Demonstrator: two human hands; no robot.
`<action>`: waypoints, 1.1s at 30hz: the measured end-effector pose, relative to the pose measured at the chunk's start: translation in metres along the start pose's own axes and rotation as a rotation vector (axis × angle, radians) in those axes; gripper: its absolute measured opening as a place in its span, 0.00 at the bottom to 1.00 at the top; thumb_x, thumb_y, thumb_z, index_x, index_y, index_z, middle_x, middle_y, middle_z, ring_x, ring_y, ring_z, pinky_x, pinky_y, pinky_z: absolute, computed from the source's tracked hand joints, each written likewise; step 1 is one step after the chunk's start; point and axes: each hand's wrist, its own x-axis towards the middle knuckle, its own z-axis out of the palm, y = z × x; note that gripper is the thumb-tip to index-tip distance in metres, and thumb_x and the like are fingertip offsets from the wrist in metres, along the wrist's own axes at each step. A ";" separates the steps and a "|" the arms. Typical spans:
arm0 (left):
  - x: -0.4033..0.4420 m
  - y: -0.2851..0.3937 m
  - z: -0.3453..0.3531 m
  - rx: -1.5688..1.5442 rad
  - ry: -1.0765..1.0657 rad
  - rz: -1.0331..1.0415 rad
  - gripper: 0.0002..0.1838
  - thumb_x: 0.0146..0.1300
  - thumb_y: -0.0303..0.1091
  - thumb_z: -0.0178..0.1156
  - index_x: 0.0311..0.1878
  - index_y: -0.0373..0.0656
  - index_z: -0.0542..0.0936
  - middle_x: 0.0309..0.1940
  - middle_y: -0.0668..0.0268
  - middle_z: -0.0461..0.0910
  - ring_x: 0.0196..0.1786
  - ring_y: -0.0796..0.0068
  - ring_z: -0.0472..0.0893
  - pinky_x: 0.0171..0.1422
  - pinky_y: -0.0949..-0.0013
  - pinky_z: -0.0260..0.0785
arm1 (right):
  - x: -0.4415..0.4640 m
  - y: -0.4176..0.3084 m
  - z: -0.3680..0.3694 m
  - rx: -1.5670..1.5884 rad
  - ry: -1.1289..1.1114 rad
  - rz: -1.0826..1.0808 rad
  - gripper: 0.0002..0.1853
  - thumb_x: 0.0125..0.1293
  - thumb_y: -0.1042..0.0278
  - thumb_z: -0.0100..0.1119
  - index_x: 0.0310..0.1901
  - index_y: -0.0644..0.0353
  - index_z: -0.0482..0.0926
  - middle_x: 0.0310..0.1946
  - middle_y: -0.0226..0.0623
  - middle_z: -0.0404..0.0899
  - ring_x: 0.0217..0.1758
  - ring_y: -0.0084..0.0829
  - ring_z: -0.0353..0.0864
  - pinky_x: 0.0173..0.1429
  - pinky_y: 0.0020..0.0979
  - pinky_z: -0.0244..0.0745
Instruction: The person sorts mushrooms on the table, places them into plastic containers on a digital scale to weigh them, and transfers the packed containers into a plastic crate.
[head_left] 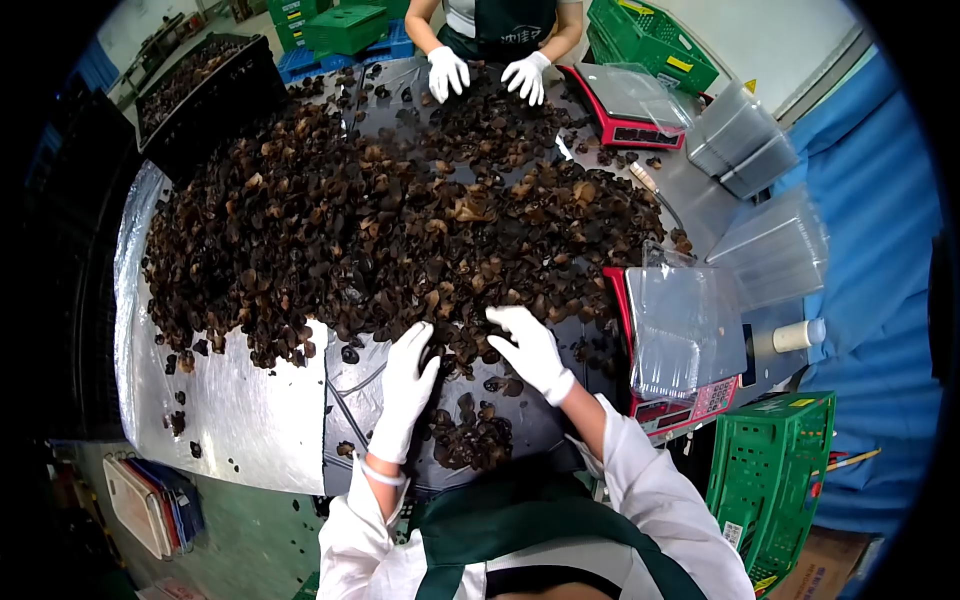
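Observation:
A wide heap of dark brown, curled dried pieces (300,210), like fungus, covers much of the table. My left hand (406,385), in a white glove, rests at the heap's near edge with thumb and fingers apart and nothing visible in it. Opposite it, my right hand (530,350), also gloved in white, has its fingers spread, their tips at the edge of the pieces. Between my hands lie scattered pieces. A small separate pile (472,436) sits closer to my body, in front of my apron.
Across the table a co-worker's two gloved hands (487,78) touch the heap. Red scales (680,335) with clear plastic on top stand at right, another (630,105) behind. Clear containers (742,140), a white bottle (798,336), green crates (768,480) and a black crate (205,100) surround the heap.

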 end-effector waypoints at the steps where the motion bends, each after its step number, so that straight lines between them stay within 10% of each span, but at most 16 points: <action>1: 0.010 0.004 0.006 0.121 -0.033 0.023 0.28 0.53 0.30 0.66 0.61 0.46 0.75 0.63 0.56 0.71 0.64 0.52 0.71 0.67 0.58 0.65 | 0.011 -0.004 0.004 -0.156 0.034 -0.045 0.25 0.59 0.62 0.65 0.60 0.50 0.74 0.60 0.42 0.71 0.60 0.43 0.73 0.60 0.39 0.73; 3: 0.016 -0.003 0.021 0.249 -0.108 0.062 0.31 0.50 0.31 0.68 0.61 0.46 0.74 0.67 0.54 0.66 0.65 0.45 0.67 0.67 0.54 0.65 | 0.026 -0.001 0.015 -0.384 -0.021 -0.087 0.35 0.55 0.61 0.67 0.67 0.45 0.67 0.68 0.44 0.62 0.67 0.45 0.65 0.63 0.42 0.72; 8: -0.007 -0.001 0.018 0.156 -0.128 0.071 0.11 0.52 0.29 0.65 0.41 0.45 0.80 0.45 0.63 0.78 0.46 0.57 0.77 0.50 0.60 0.72 | -0.012 0.000 0.031 -0.279 -0.107 -0.391 0.18 0.60 0.71 0.56 0.53 0.46 0.79 0.57 0.35 0.74 0.52 0.38 0.76 0.51 0.32 0.78; 13: -0.056 0.014 -0.030 -0.008 -0.368 0.064 0.15 0.58 0.37 0.65 0.49 0.48 0.82 0.46 0.65 0.80 0.49 0.63 0.80 0.52 0.64 0.74 | -0.072 -0.008 0.005 -0.218 -0.346 -0.510 0.14 0.58 0.69 0.60 0.47 0.49 0.81 0.58 0.36 0.74 0.54 0.39 0.75 0.53 0.35 0.74; 17: -0.067 0.008 -0.035 -0.095 -0.152 0.006 0.13 0.57 0.33 0.66 0.47 0.45 0.83 0.36 0.60 0.82 0.42 0.61 0.82 0.49 0.65 0.74 | -0.069 -0.008 -0.009 -0.116 -0.233 -0.482 0.05 0.59 0.63 0.64 0.33 0.53 0.83 0.50 0.35 0.80 0.47 0.37 0.79 0.53 0.34 0.74; 23: -0.023 0.004 0.002 0.252 -0.031 0.035 0.31 0.53 0.41 0.68 0.61 0.44 0.75 0.64 0.53 0.70 0.64 0.43 0.68 0.68 0.50 0.61 | -0.017 -0.011 0.006 -0.563 -0.137 -0.176 0.29 0.58 0.52 0.64 0.61 0.50 0.74 0.68 0.43 0.63 0.73 0.51 0.56 0.64 0.48 0.64; 33: -0.089 0.011 -0.028 0.080 -0.369 0.280 0.12 0.54 0.37 0.66 0.43 0.51 0.84 0.50 0.69 0.80 0.53 0.63 0.75 0.58 0.62 0.68 | -0.117 -0.008 -0.001 -0.442 -0.307 -0.420 0.21 0.62 0.65 0.56 0.59 0.48 0.77 0.58 0.41 0.74 0.60 0.42 0.73 0.56 0.38 0.71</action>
